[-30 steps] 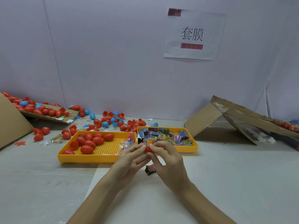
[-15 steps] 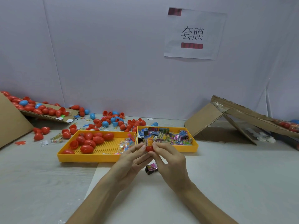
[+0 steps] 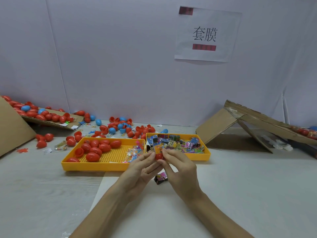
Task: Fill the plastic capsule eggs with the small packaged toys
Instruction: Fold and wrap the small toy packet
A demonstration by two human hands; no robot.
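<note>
- Head view, holdings: red capsule egg point(image 3: 158, 156) raised just in front of the toy tray point(image 3: 207, 152), pinched from either side by left hand point(image 3: 142, 169) and right hand point(image 3: 180, 169). Fingertips curled narrow round the shell, open end up.
- Toy packet point(image 3: 158, 148), yellow-orange, standing out of the egg's mouth, right forefinger against it. Judged mid-insertion: two-handed hold to steady the shell while pressing the packet down.
- Spare packet point(image 3: 161, 179), dark with pink, flat on the table nearer than the toy tray, under the hands. Probably staged for a later egg.
- Toy tray: yellow, shallow, heaped with small packaged toys point(image 3: 178, 143) in blue, pink, green and yellow wrappers. Set straight ahead, likely for short reaches.
- Egg tray point(image 3: 96, 166): yellow, perforated floor, touching the toy tray's left end. Holding red eggs point(image 3: 96, 148) toward its far-left part, one open half among them, and clear sachets point(image 3: 133, 152) at the end nearest the toy tray. Filled or empty: cannot tell.
- Loose eggs point(image 3: 120, 127), red and blue, whole and halved, scattered behind and left of the toy tray.
- Cardboard flap point(image 3: 48, 122) far left of the toy tray, carrying more eggs.
- Folded cardboard point(image 3: 240, 121) right of the toy tray.
</note>
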